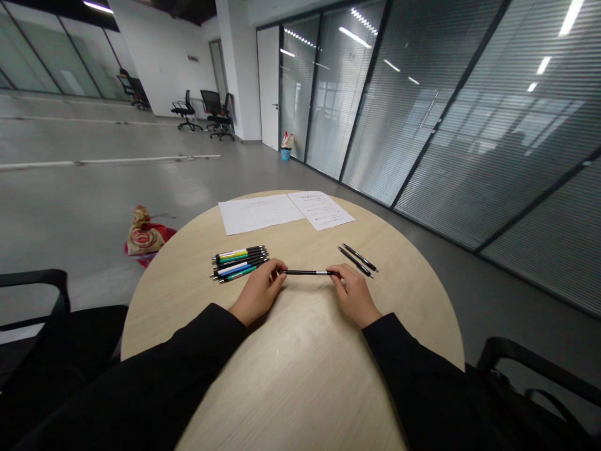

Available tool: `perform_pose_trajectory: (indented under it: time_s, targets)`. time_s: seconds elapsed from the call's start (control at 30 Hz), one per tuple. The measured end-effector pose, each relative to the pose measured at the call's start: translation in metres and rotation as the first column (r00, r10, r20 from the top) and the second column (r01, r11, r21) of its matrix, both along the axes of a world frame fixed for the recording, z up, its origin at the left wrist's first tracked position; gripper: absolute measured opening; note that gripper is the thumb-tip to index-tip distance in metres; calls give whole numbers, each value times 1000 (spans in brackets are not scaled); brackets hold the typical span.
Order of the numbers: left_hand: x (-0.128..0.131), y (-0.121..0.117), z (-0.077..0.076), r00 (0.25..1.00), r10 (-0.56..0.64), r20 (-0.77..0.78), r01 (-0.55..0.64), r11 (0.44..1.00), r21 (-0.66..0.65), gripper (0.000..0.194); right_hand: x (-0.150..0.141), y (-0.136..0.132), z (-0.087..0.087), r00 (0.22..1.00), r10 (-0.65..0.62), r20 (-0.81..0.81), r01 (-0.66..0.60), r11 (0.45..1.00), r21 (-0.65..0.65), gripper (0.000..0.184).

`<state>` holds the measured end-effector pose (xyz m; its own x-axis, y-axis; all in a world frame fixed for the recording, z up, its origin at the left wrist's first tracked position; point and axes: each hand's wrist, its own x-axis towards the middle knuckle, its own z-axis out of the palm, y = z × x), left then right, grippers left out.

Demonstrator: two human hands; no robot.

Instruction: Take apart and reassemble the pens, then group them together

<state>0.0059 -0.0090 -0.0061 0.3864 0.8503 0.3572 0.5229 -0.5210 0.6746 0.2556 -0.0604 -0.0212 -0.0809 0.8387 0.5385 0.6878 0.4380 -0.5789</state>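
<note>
Gripping from both ends, the left hand point(260, 291) and the right hand point(354, 294) hold a slim black pen point(305, 272) with a silver band. The grip is narrow: the fingertips point(282, 274) of the left hand close on one end, and those of the right hand close on the other. The pen lies level between the hands, over a round light-wood table point(300, 382), though whether it is lifted or resting on the tabletop cannot be told from this view.

Just beside the left hand, a bundle of click pens point(239, 263) with white, yellow, green and blue barrels lies side by side on the table. Near the right hand, a pair of black pens point(357, 260) lies at a slant, close together without quite lining up. Toward the far edge of the table are two printed paper sheets point(282, 213), their edges meeting. Black sleeves point(154, 369) cover both forearms, which rest over the table's near edge.

Off the table, a red-and-beige sack point(146, 233) sits on the grey floor to the left. Farther off stand black office chairs point(186, 111), a small blue bin point(285, 154) and a glass partition with blinds point(462, 119)
</note>
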Motion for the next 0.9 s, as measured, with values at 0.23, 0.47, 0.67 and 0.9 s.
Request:
perform_pose_trajectory:
  time_s: [0.23, 0.47, 0.67, 0.9]
  targets:
    - [-1, 1, -1, 1000, -3, -28, 4, 1000, 18, 11, 1, 1, 0, 999, -20, -27, 20, 1000, -8, 22]
    - [-1, 1, -1, 999, -5, -34, 6, 1000, 27, 11, 2, 3, -2, 997, -44, -67, 44, 999, -3, 22]
    - [-1, 2, -2, 998, -9, -55, 10, 1000, 5, 13, 4, 5, -6, 995, -60, -83, 61, 998, 2, 19]
    - [-1, 2, -1, 999, -7, -49, 7, 1000, 1, 14, 5, 5, -7, 990, -85, -109, 84, 996, -19, 16]
